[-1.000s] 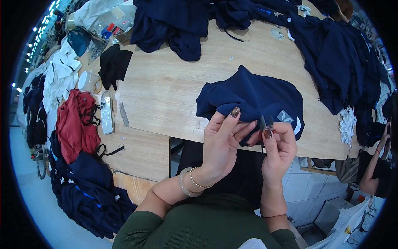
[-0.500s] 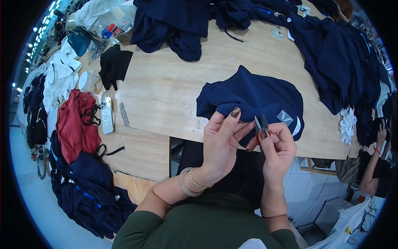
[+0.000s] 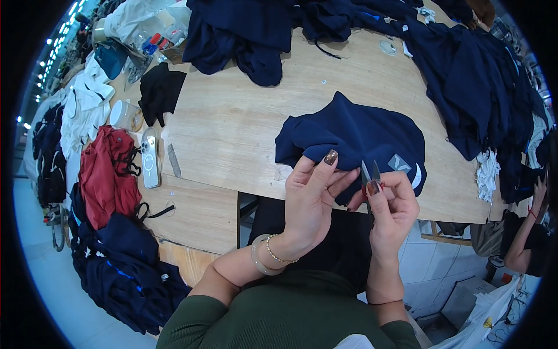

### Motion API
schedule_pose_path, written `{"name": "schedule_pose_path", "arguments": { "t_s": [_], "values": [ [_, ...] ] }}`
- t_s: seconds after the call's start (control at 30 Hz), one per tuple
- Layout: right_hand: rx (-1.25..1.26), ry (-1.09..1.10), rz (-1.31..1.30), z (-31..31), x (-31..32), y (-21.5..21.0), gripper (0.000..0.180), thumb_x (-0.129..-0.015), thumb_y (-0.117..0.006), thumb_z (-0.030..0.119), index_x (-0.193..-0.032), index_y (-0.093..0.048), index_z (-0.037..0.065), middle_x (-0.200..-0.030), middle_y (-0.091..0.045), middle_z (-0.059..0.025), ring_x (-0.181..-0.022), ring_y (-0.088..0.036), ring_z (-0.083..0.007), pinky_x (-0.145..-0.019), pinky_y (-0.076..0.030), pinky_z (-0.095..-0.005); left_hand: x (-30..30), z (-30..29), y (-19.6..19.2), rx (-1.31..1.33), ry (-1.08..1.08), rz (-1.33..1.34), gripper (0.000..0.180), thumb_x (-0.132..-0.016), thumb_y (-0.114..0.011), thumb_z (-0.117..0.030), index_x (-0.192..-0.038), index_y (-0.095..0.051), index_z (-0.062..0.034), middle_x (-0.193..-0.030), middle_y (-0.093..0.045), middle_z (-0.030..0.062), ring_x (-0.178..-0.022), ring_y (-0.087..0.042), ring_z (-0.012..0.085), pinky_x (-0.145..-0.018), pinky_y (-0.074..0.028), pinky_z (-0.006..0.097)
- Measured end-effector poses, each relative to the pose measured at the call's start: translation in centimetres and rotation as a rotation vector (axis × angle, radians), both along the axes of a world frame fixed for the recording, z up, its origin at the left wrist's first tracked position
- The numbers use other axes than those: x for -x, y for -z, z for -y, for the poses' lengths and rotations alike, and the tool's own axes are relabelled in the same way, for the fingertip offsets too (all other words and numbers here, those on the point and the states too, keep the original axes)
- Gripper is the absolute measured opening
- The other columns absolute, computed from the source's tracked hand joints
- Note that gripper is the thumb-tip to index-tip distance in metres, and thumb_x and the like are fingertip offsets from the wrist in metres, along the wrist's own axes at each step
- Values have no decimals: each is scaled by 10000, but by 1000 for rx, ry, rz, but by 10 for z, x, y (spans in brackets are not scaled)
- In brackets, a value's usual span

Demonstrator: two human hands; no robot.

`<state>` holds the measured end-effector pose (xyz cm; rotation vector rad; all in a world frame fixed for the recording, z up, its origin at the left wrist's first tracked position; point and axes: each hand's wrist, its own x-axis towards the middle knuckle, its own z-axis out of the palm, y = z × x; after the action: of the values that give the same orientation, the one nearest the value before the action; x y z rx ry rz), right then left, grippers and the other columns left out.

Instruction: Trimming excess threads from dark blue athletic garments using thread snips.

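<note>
A navy blue garment piece [image 3: 357,131] lies bunched on the table's near part, with a grey square patch and a white curved mark at its right end. My left hand [image 3: 311,195] pinches the near edge of this cloth between thumb and fingers. Just to the right, my right hand [image 3: 390,206] grips a small pair of thread snips [image 3: 370,173] with some red on it. The two pointed blades stand apart, tips up, against the cloth. Part of the snips is hidden by my fingers.
Around the wooden table [image 3: 232,128] lie heaps of navy garments [image 3: 471,81], a red garment [image 3: 110,174] and a black cloth piece [image 3: 160,90]. At left are a phone [image 3: 150,158] and a plastic tub [image 3: 123,114]. Another person's arm [image 3: 523,232] shows at far right.
My right hand has shifted slightly right with the snips, and the blades lie a little farther from my left fingers. My left hand keeps its hold on the cloth.
</note>
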<state>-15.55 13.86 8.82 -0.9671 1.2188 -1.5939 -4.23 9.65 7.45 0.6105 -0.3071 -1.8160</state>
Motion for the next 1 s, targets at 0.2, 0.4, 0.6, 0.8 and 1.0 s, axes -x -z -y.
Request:
{"name": "schedule_pose_path", "arguments": {
  "t_s": [0.2, 0.4, 0.6, 0.8, 1.0],
  "values": [
    [-41, -42, -60, 0, 0, 2, 106, -914, -572, 71, -885, -522, -19, -699, -640, -90, -614, -600, -96, -581, -465, -201, 0, 0, 0, 1, -10, -10, 112, -953, -531, -114, -1019, -575, -34, -934, -657, 78, -862, -663, 141, -831, -560, 297],
    [-55, -40, -55, 0, 1, 1, 101, -914, -568, 66, -880, -523, -18, -696, -638, -86, -613, -598, -89, -575, -462, -196, 0, -1, 0, -2, -14, -20, 113, -954, -529, -109, -1022, -574, -32, -932, -656, 79, -862, -663, 144, -832, -560, 297],
    [-68, -54, -54, 0, 1, 0, 100, -916, -564, 67, -882, -522, -18, -699, -637, -87, -613, -599, -93, -574, -465, -198, 0, -1, 1, 4, -9, -18, 111, -952, -534, -114, -1017, -577, -35, -936, -659, 81, -862, -665, 148, -827, -560, 298],
    [-36, -52, -31, 1, -1, 2, 108, -922, -564, 74, -901, -515, -20, -718, -635, -93, -631, -605, -102, -589, -471, -201, -1, -1, 0, -22, -6, -3, 105, -949, -540, -118, -1011, -578, -42, -935, -661, 80, -856, -667, 149, -824, -560, 297],
    [66, 65, 5, 3, -8, 2, 102, -925, -534, 85, -907, -495, -8, -716, -600, -96, -590, -606, -161, -561, -479, -246, 0, -2, 2, -25, 5, 4, 105, -949, -542, -120, -1010, -575, -41, -924, -658, 76, -852, -670, 155, -829, -561, 299]
  ]
}}
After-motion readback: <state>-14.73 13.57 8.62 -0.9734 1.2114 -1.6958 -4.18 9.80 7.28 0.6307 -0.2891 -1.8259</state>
